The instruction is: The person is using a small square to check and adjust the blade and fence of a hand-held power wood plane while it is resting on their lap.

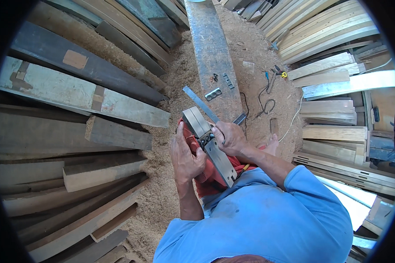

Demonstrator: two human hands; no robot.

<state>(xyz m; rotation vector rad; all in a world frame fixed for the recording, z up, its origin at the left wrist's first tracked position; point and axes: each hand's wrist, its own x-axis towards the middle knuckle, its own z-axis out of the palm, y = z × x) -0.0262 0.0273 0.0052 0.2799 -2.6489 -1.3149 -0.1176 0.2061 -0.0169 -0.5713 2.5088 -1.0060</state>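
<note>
A red electric planer (193,142) lies upside down on my lap, its two metal sole plates (221,162) facing up. My left hand (185,158) grips the planer's side, with the thumb by the cutter slot. Across that slot sits a dark cutter drum (207,138) with round holes. My right hand (231,138) is closed over a flat metal strip (199,103), which looks like a steel ruler, right beside the drum. The strip's far end points up and to the left. The right fingertips partly hide the drum.
Beyond the planer stands a worn plank bench (210,48), bearing a holed metal bar (213,94), another metal piece (228,81) and small dark screws (215,77). Yellow-handled pliers (284,75) and a cord (267,103) lie on the sawdust floor. Timber stacks (127,109) flank both sides.
</note>
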